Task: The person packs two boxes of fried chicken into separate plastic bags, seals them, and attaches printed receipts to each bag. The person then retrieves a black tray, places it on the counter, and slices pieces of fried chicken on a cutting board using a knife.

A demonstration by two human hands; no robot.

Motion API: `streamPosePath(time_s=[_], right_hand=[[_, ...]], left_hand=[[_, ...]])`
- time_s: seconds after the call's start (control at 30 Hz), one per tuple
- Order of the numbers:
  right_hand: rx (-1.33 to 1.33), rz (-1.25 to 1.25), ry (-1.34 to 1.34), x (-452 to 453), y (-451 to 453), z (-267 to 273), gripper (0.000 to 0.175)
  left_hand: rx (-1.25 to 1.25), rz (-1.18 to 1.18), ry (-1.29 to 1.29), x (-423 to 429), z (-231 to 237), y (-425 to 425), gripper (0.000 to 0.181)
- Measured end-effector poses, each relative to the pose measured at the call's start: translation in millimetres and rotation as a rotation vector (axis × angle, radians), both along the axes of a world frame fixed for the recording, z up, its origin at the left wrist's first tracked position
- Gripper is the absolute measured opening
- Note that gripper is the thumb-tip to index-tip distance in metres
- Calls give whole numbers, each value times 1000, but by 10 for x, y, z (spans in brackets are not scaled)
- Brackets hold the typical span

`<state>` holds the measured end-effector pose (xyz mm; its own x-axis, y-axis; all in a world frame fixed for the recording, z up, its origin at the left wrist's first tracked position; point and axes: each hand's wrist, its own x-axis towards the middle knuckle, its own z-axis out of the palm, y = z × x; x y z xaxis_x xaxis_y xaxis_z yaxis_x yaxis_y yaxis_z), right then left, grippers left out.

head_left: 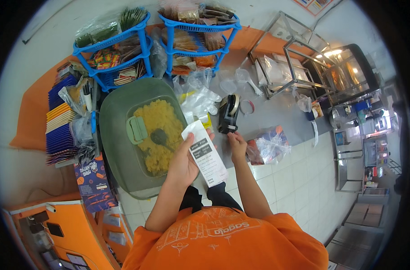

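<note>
A long printed paper receipt (210, 162) is held in my left hand (183, 163), the thumb pressed over its upper edge. My right hand (238, 145) is at the near end of a black tape dispenser (229, 113), its fingertips touching or very close to the cutting edge. Whether a piece of tape is between those fingers is too small to tell. To the right of that hand, a plastic-wrapped package with a dark blue and orange printed box (269, 145) sits at the counter's edge. A reddish tape roll (247, 107) lies beyond the dispenser.
On the left stands a green lidded tub (115, 111) with yellow food and a dark scoop visible. Blue tiered racks (169, 37) hold packets behind it. Clear plastic bags (201, 98) lie beside the dispenser. A metal frame (289, 60) and a lit display case (348, 74) stand at right.
</note>
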<state>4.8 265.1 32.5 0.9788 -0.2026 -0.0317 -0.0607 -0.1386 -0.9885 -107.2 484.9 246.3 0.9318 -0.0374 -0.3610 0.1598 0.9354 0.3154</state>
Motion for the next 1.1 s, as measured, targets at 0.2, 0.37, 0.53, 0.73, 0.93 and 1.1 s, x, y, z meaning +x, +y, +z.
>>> streamPosePath(time_s=[0.2, 0.37, 0.53, 0.73, 0.93, 1.1], right_hand=[[212, -48, 356, 58, 74, 251, 12], [339, 324, 101, -788, -252, 1537, 10], [15, 359, 36, -1135, -389, 2043, 13], [155, 127, 252, -1239, -849, 1911, 14], [73, -96, 128, -1136, -1925, 1887, 18], [-18, -146, 77, -348, -2879, 1396, 24]], left_hand=[[79, 44, -54, 202, 25, -89, 45], [168, 165, -40, 464, -45, -340, 37], [163, 12, -78, 618, -8, -832, 40], [-28, -195, -33, 709, -5, -1447, 36], [930, -34, -331, 1406, -290, -2655, 25], [1498, -98, -330, 2073, -653, -3412, 25]])
